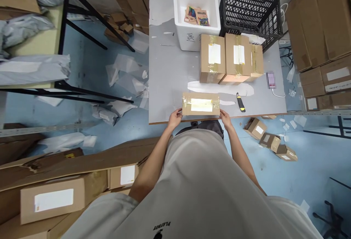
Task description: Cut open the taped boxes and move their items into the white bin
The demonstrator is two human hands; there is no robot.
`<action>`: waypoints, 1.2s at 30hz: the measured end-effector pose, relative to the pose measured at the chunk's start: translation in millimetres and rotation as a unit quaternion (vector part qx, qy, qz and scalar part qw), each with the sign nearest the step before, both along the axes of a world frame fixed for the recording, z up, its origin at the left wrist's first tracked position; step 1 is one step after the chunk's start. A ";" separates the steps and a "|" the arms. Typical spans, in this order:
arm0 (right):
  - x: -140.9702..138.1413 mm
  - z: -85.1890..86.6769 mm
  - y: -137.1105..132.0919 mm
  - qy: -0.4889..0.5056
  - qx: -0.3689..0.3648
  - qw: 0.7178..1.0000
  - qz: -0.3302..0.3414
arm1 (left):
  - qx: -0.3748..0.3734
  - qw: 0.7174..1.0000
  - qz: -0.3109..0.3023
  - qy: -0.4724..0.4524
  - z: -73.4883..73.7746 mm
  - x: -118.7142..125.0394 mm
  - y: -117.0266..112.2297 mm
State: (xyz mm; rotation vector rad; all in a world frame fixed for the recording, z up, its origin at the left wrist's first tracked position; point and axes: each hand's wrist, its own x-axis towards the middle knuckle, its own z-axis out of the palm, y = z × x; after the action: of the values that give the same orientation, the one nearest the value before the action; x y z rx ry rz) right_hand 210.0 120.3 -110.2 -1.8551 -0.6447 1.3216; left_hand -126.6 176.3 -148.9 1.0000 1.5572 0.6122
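Observation:
A small cardboard box point(189, 111) with a white label and clear tape lies at the front edge of the grey table point(167, 85). My left hand point(174, 118) grips its left end, fingers closed at the near corner. At the opposite end, my right hand point(226, 118) holds the right corner the same way. The undersides of both hands' fingers are partly hidden. To the right of the box lies a black and yellow box cutter point(241, 102). Just beyond, strips of white paper point(211, 87) lie flat on the tabletop.
Taped cardboard boxes point(212, 58) stand in a row behind. Further back are a white bin point(196, 34) with small colourful packs and a black plastic crate point(249, 12). A phone point(271, 80) with a cable lies right. Opened boxes point(255, 128) and paper scraps litter the blue floor.

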 end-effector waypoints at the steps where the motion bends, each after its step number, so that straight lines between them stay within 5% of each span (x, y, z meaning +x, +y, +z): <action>1: -2.9 0.0 0.6 0.002 0.003 1.000 0.005 | -0.002 1.000 -0.002 0.000 -0.4 2.2 -0.6; 17: -10.0 31.3 -6.1 0.006 0.070 0.997 0.018 | 0.087 0.996 0.010 0.016 20.3 -10.3 -18.0; 31: -8.8 -4.5 -35.0 0.004 -0.029 0.999 -0.012 | -0.017 0.999 -0.002 0.047 -12.8 -30.9 -43.0; 36: -18.9 -7.2 -44.6 0.035 -0.036 0.999 -0.001 | -0.024 0.998 -0.033 0.044 -12.9 -27.8 -51.4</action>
State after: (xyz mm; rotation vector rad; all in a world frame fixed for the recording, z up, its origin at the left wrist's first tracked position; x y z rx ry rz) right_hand 191.1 75.6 -117.4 -1.8577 -0.5646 1.4190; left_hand -154.4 124.9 -161.8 1.0495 1.6007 0.4878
